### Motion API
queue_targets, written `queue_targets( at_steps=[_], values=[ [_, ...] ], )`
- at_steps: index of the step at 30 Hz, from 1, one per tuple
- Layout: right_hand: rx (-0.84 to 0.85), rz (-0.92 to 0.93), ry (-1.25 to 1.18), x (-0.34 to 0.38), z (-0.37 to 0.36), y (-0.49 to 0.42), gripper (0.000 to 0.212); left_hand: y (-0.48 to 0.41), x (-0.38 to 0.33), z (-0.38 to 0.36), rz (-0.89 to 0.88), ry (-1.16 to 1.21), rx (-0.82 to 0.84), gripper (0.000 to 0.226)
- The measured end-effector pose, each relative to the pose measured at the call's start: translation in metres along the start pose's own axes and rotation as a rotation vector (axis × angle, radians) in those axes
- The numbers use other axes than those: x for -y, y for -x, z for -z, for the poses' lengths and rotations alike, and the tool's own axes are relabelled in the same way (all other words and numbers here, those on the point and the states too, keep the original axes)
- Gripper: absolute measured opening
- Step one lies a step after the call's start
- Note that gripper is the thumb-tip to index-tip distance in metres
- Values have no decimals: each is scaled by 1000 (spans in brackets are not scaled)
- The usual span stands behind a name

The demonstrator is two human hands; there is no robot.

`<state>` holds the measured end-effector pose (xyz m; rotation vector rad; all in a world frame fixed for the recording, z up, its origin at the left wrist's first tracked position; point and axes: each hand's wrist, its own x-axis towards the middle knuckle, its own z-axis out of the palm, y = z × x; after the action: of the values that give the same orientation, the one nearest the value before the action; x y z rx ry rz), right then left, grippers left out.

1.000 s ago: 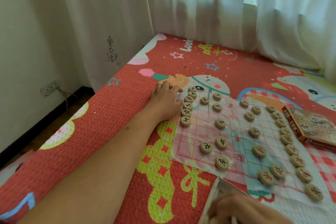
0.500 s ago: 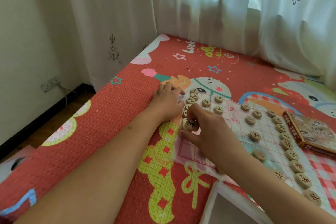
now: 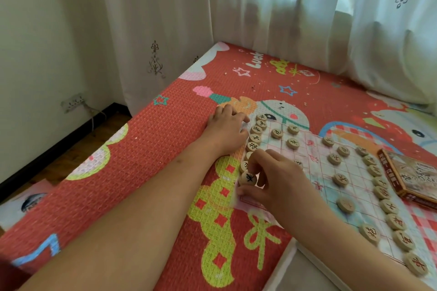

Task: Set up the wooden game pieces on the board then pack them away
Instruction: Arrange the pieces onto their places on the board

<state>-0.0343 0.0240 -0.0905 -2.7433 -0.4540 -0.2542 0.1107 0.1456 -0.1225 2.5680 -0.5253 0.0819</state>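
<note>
A thin paper game board [image 3: 314,168] with a red grid lies on the red mat. Round wooden pieces stand on it: a column along its left edge [image 3: 255,139], several in the middle, and a row down its right side [image 3: 387,205]. My right hand [image 3: 276,177] pinches a black-marked piece [image 3: 247,178] between thumb and fingers at the lower end of the left column. My left hand [image 3: 227,132] rests flat on the mat beside the board's far-left corner, fingertips touching its edge.
A brown game box [image 3: 411,175] lies at the board's right. The red patterned mat [image 3: 146,172] ends at its left edge above a wooden floor. White curtains [image 3: 283,19] hang behind. A pale cushion edge [image 3: 290,264] shows at the bottom.
My right hand came up from the bottom edge to the left column, then slid toward me along it with a piece. The left hand stayed put.
</note>
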Motion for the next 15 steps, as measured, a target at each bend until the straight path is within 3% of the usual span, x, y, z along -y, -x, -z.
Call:
queue_targets(
  at_steps=[3, 11, 15],
  values=[
    [-27, -14, 10, 1, 9, 6, 35, 0, 1, 0, -1, -2, 4, 39],
    [90, -21, 3, 15, 5, 23, 37, 0, 1, -2, -7, 0, -1, 39],
    [45, -11, -7, 12, 9, 29, 36, 0, 2, -1, -8, 1, 0, 40]
  ],
)
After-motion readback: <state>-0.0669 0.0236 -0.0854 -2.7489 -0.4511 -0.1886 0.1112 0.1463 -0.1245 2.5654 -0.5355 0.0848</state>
